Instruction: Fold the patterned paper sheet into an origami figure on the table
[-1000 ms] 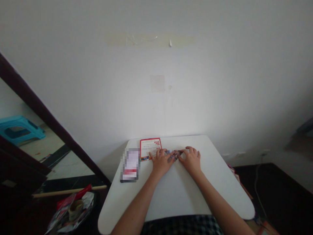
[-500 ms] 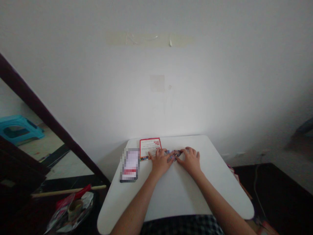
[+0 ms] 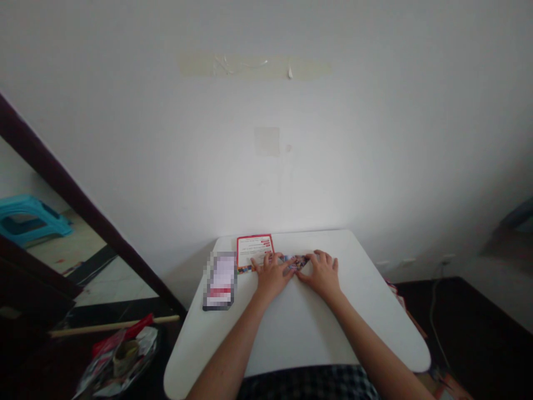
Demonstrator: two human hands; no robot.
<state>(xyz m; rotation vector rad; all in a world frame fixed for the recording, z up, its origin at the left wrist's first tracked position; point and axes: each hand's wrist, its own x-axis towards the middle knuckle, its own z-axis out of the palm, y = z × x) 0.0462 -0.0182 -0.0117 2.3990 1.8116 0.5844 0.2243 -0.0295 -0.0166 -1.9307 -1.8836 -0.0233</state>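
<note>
A small piece of colourful printed paper (image 3: 297, 263) lies flat on the white table (image 3: 300, 333), between my two hands. Its ends are covered by fingers, so its full shape is hidden. My left hand (image 3: 272, 276) presses on its left part with thumb and fingers, the other fingers spread out. At the right end, the thumb and index finger of my right hand (image 3: 325, 276) grip the paper. Under the fingertips of my left hand is the lower edge of a red-bordered sheet with printed text (image 3: 253, 248), which has a multicoloured strip along its bottom.
A phone (image 3: 220, 280), blurred by pixels, lies left of the sheet. The table's far edge meets a white wall (image 3: 266, 189). On the floor at left are a bag of rubbish (image 3: 125, 361) and a wooden stick (image 3: 166, 319); a mirror shows a blue stool (image 3: 37, 214).
My right thumb has shifted slightly left and down along the paper. My left hand stays almost where it was, and the whole view has moved a little.
</note>
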